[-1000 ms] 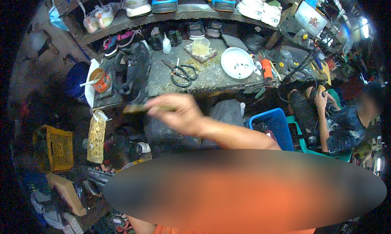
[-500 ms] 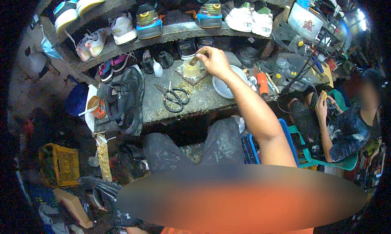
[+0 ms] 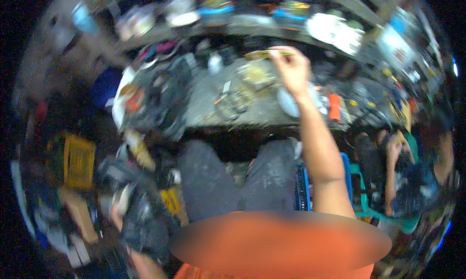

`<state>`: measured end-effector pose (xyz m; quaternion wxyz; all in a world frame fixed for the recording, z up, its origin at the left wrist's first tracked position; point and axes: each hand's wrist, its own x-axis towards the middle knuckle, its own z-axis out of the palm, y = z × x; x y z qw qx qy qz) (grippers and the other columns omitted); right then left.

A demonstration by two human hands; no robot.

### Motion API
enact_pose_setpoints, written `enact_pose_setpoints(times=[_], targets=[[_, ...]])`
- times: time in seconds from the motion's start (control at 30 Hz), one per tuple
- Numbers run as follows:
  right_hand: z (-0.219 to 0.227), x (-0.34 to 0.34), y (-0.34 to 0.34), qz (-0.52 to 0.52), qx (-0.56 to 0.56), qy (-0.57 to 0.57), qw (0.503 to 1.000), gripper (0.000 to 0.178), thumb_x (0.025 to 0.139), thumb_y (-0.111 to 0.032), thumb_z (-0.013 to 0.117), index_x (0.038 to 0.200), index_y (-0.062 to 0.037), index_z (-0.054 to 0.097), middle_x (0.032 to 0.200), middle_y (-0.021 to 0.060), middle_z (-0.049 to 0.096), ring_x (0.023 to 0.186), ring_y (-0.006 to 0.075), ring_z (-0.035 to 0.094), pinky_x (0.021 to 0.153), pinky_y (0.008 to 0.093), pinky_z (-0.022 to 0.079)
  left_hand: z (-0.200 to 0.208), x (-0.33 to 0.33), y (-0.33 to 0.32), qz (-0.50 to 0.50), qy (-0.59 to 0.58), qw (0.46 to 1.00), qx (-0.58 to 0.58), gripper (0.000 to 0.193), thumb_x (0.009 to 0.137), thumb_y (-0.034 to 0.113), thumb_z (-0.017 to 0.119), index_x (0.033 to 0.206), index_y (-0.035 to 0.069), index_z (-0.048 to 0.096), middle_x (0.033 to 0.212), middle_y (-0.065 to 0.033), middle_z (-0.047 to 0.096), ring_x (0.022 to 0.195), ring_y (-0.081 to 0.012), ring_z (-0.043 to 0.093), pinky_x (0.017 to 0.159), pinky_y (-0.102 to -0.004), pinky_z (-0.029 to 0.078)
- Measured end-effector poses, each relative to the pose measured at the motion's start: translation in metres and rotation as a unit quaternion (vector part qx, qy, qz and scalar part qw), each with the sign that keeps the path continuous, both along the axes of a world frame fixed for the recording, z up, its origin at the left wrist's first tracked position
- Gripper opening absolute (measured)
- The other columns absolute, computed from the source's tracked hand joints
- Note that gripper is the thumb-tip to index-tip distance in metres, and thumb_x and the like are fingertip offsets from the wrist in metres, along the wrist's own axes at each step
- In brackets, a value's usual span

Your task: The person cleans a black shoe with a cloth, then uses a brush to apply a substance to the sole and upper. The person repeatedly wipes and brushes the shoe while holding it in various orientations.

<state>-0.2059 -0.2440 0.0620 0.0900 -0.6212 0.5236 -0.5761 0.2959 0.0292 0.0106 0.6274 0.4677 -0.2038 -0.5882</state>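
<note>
the right hand point(image 3: 292, 68) is raised above the grey stone surface point(image 3: 264, 111), its grip pinched shut on a thin yellowish brush point(image 3: 267, 53) that points toward 9 o'clock. below lie scissors point(image 3: 232, 100), a round white plate point(image 3: 291, 102) and an orange tube point(image 3: 334, 107). the left hand point(image 3: 127, 216), at 7 o'clock, clutches a dark shoe point(image 3: 145, 221); the view is blurred.

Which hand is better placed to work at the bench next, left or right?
Right. The right hand is already raised over the bench, pinching a yellowish brush. The left hand isn't clearly visible.
</note>
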Motion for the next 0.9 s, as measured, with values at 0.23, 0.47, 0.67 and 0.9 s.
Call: enact_pose_setpoints(times=[0.23,0.47,0.67,0.9], targets=[[0.027,0.094,0.077,0.177,0.057,-0.13,0.974,0.028,0.1,-0.018,0.069,0.121,0.001,0.07,0.095,0.0079,0.072,0.074,0.0117,0.064,0.066,0.0271,0.053,-0.021,0.04,-0.008,0.008,-0.259,0.966,0.017,0.051,0.092,0.034,0.064,0.128,-0.001,0.059,0.121,-0.013,0.069,0.111,-0.021,0.065,0.098,-0.0336,0.05],[0.065,0.2,0.029,0.301,-0.008,-0.038,0.953,0.026,0.099,-0.017,0.069,0.119,0.0002,0.073,0.111,0.0069,0.075,0.092,0.0137,0.068,0.086,0.0285,0.053,-0.043,0.061,0.011,0.047,-0.274,0.957,0.088,0.059,0.089,0.035,0.075,0.13,-0.003,0.055,0.115,-0.0111,0.07,0.103,-0.0164,0.065,0.094,-0.0297,0.047],[0.078,0.299,-0.066,0.314,0.064,0.285,0.903,0.026,0.096,-0.025,0.071,0.118,-0.0105,0.076,0.1,0.0136,0.077,0.094,0.0217,0.073,0.086,0.0359,0.056,-0.052,0.09,0.021,0.073,-0.254,0.957,0.124,0.056,0.089,0.034,0.075,0.128,-0.003,0.059,0.112,-0.0083,0.07,0.1,-0.0153,0.065,0.089,-0.0283,0.05],[0.039,0.371,-0.135,0.301,0.082,0.508,0.803,0.022,0.092,-0.026,0.072,0.108,-0.0126,0.077,0.102,0.0167,0.075,0.097,0.036,0.072,0.087,0.045,0.056,-0.041,0.097,0.038,0.147,-0.349,0.923,0.068,0.057,0.084,0.016,0.078,0.132,-0.004,0.055,0.119,-0.0106,0.066,0.107,-0.0183,0.063,0.097,-0.0321,0.048]])
